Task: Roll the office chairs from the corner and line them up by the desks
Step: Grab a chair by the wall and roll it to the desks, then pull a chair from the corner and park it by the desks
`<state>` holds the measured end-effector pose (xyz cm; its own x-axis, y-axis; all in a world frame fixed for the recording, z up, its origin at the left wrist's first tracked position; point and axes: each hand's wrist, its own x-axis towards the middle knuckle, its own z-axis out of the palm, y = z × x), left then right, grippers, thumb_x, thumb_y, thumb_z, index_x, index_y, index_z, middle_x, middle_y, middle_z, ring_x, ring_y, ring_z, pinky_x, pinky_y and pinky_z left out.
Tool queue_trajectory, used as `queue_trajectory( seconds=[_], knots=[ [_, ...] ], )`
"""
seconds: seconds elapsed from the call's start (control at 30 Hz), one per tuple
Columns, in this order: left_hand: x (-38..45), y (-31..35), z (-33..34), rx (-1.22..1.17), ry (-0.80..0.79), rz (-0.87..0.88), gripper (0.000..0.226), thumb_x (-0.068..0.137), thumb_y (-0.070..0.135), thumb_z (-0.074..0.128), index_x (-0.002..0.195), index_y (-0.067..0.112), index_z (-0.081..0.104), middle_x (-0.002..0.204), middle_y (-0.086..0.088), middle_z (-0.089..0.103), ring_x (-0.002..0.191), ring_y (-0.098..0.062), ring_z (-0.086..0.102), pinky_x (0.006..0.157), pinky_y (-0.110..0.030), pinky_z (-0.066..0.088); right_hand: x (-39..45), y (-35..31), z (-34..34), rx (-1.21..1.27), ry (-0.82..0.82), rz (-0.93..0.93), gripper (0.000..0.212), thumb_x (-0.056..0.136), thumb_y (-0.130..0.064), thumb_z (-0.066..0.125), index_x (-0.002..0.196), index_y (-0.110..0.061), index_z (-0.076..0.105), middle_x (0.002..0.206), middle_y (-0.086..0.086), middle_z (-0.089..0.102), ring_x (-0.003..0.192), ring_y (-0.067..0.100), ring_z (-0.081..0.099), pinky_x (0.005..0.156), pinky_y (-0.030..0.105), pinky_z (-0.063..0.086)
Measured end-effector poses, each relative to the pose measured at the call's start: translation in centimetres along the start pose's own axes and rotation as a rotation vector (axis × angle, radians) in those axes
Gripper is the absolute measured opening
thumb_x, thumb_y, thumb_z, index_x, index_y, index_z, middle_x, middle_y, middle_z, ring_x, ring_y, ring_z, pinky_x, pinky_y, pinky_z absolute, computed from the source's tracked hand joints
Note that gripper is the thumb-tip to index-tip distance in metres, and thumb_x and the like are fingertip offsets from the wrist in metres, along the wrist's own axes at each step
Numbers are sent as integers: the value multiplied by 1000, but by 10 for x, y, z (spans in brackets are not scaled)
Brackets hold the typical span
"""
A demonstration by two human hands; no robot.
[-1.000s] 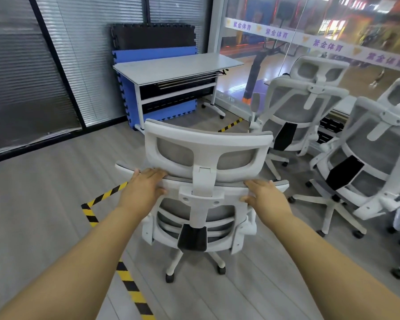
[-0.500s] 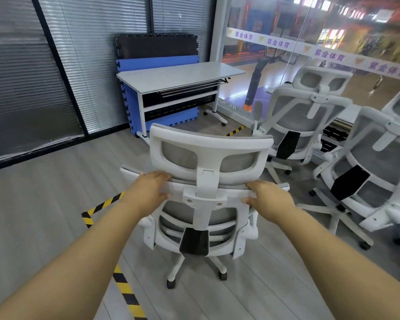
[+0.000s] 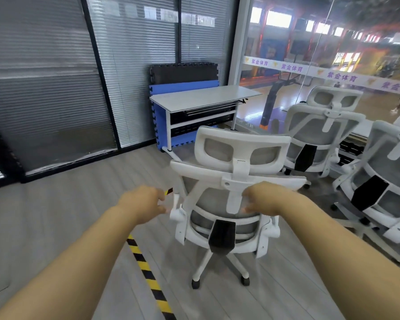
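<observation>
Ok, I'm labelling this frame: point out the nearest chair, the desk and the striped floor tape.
nearest chair [image 3: 240, 144], head view, headrest frame.
desk [image 3: 201, 98], head view, tabletop.
striped floor tape [image 3: 148, 273], head view, mid-strip.

Open floor to the left, chairs crowding the right

Bare floor lies open left of the near chair (only striped tape crosses it); two more chairs block the right, and the counter with foam mats closes the far corner.
</observation>
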<state>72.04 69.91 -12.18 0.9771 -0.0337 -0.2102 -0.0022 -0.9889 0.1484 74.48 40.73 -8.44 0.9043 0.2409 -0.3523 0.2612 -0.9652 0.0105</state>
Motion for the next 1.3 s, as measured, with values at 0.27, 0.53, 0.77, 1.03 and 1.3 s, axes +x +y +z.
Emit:
queue_trajectory(
  seconds=[0.27,0.53,0.77,1.03,1.3],
  knots=[
    [-158,-117,8,42,-5,-206,44,88,51,51,125,28,50,123,3,55,109,-20,53,82,-32,46,-49,-159,23,-78,-40,-249,52,87,-49,56,132,-24,46,129,1,52,113,22,50,88,33,42],
    [-307,-240,21,-36,12,-513,46,85,52,54,125,30,50,127,3,54,114,-20,52,91,-33,44,-59,-334,43,-230,-67,-528,60,86,-55,53,138,-29,38,134,-1,51,117,24,50,95,40,45],
    [-411,-333,28,-61,53,-785,46,83,54,55,122,30,52,122,4,57,108,-20,55,89,-34,47,-56,-484,39,-314,-52,-798,61,85,-55,54,138,-30,37,134,-1,50,118,25,48,95,39,44],
    [-494,-432,21,-98,130,-1091,32,82,52,58,110,37,57,115,1,61,107,-22,56,79,-32,44,-42,-669,22,-422,25,-1110,60,86,-51,55,139,-28,37,138,0,48,125,24,44,98,38,39],
    [-588,-504,35,-230,175,-1428,35,83,53,55,111,32,55,116,3,57,106,-20,54,80,-31,44,-62,-854,14,-539,8,-1365,62,86,-51,56,139,-26,37,138,0,47,124,24,44,99,36,39]
  ],
)
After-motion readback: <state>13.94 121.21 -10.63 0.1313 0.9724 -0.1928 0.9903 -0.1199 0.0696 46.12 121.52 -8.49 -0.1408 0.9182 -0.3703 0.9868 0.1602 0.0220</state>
